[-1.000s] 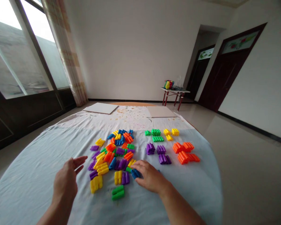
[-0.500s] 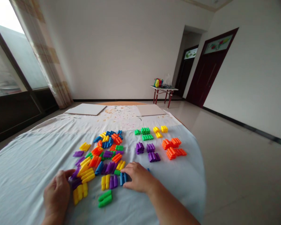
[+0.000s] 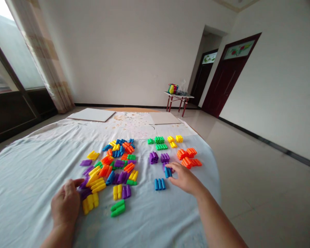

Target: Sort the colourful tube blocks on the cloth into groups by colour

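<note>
My right hand (image 3: 182,176) pinches a small blue plastic building block (image 3: 167,172) made of joined tubes, held just above the cloth. It partly hides a purple block (image 3: 164,166) behind it. Another blue block (image 3: 159,184) lies close by, nearer to me. My left hand (image 3: 66,201) rests at the left edge of a mixed pile, fingers bent and a fingertip against a purple block (image 3: 84,193); its grip looks loose. Beside that hand are yellow blocks (image 3: 90,203). The pile also holds orange blocks (image 3: 105,171), a green block (image 3: 117,208) and more blue ones.
Sorted groups of green (image 3: 159,140), yellow (image 3: 179,138), purple (image 3: 154,157) and orange blocks (image 3: 191,152) lie on the right of the cloth-covered table (image 3: 38,172). Two flat boards (image 3: 91,114) lie at the far end. A small table (image 3: 179,94) with bags stands behind.
My right hand has moved from the pile's right edge to the right and away from me, carrying a blue block. My left hand has stayed beside the pile. The view has shifted slightly.
</note>
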Demonstrator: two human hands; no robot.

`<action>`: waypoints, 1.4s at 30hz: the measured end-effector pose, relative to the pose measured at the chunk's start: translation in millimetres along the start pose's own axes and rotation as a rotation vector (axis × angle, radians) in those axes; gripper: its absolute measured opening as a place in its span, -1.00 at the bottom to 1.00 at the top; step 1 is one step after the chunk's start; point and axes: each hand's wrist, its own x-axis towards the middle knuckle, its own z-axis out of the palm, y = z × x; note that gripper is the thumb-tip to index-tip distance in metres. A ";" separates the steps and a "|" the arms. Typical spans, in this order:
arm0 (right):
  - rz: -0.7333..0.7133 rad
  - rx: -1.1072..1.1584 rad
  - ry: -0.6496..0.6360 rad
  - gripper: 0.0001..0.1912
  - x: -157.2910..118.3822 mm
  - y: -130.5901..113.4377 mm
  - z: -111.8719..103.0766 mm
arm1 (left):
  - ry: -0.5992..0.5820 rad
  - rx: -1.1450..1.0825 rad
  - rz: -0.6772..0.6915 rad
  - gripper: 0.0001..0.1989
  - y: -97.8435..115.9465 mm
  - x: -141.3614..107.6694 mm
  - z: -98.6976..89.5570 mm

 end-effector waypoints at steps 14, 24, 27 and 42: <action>0.102 -0.183 -0.122 -0.44 -18.8 24.0 11.6 | -0.029 -0.091 0.024 -0.53 -0.7 -1.5 -2.6; -0.004 -0.174 -0.153 -0.56 -10.3 -3.9 36.1 | -0.035 -0.102 0.053 -0.51 -7.2 2.1 0.2; -0.006 -0.161 -0.158 -0.57 -8.4 -4.6 39.0 | -0.037 -0.104 0.055 -0.52 -4.8 1.5 -1.5; 0.026 -0.132 -0.120 -0.54 -9.6 -1.0 40.3 | -0.026 -0.117 0.046 -0.51 -11.3 3.2 0.3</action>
